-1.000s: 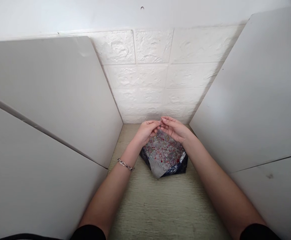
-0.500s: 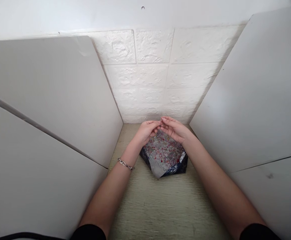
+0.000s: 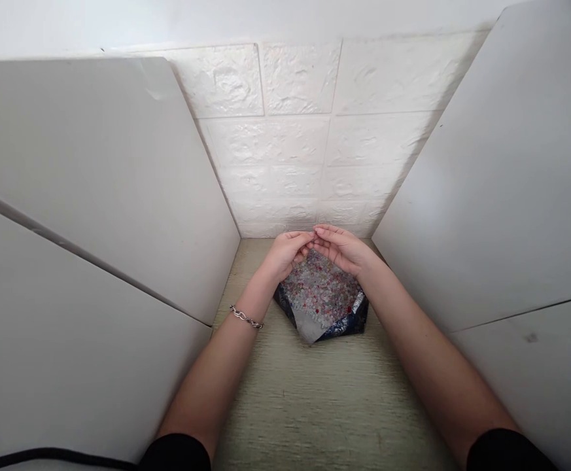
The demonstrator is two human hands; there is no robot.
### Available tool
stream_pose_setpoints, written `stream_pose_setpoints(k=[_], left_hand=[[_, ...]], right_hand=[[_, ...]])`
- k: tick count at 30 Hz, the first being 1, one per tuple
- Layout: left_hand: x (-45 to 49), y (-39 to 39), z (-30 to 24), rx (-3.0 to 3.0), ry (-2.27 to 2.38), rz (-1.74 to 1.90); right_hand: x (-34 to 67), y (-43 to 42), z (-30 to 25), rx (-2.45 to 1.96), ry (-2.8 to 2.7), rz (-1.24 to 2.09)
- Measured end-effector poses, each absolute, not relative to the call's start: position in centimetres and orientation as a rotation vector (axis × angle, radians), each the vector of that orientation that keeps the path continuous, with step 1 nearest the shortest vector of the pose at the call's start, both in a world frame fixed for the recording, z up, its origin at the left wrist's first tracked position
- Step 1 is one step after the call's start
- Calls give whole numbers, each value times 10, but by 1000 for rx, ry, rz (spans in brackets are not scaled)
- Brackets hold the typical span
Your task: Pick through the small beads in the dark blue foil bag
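Observation:
A dark blue patterned pouch or wrapper lies on the tabletop, with many small clear, pink and red beads spread over its pale inner surface. Above its far edge, my left hand is closed, thumb and fingertips pinched together. My right hand meets it fingertip to fingertip, its thumb and forefinger pinched too and the other fingers loosely curled. Whatever lies between the fingertips is too small to make out. A silver chain bracelet circles my left wrist.
Grey-white panels stand on the left and right. A white brick-textured wall closes the back. The greenish wooden tabletop runs toward me. A black cable crosses the lower left corner.
The view has tilted slightly, so hands and pouch appear a little higher. Both hands keep their fingertips together above the beads, with only slight finger movement.

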State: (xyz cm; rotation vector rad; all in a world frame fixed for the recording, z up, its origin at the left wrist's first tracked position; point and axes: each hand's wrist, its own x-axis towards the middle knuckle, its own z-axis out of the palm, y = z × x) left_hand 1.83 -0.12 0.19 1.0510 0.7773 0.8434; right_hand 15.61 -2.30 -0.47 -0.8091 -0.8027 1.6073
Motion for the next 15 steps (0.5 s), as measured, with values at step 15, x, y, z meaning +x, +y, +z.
stream_pose_setpoints(k=[15], left_hand=[[18, -1, 5, 961, 799, 966]], right_hand=[[179, -25, 10, -1575, -1512, 1195]])
